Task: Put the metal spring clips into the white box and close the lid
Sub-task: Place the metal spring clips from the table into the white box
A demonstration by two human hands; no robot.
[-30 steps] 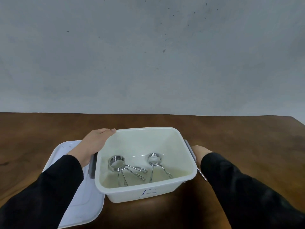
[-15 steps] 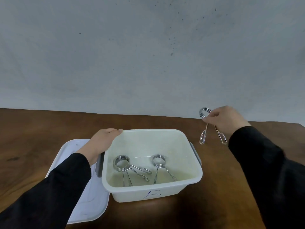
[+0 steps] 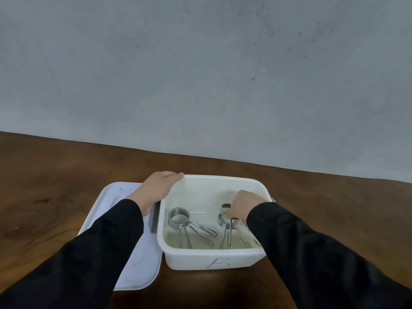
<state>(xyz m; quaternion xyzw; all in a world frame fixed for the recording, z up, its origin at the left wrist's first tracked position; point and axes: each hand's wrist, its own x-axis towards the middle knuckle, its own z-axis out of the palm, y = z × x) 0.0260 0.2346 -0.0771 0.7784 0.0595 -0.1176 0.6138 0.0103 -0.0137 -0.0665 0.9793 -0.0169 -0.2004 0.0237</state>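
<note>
The white box (image 3: 214,260) stands open on the wooden table, with a blue mark on its front wall. My left hand (image 3: 156,188) grips its far left corner and rim. A metal spring clip (image 3: 179,217) lies on the box floor at the left. A second clip (image 3: 223,220) lies at the right. My right hand (image 3: 242,206) is down inside the box, fingers pinched on a third spring clip (image 3: 226,207) just above the second one. The white lid (image 3: 133,264) lies flat on the table left of the box, partly under my left sleeve.
The dark wooden table (image 3: 66,186) stretches to both sides and ends at a plain grey wall (image 3: 200,74) behind. A grey latch handle (image 3: 153,219) hangs on the box's left side. My black sleeves cover the near part of the table.
My right hand picked up a clip beside the box's right side, raised it, then brought it down into the box. My left hand stayed on the box corner.
</note>
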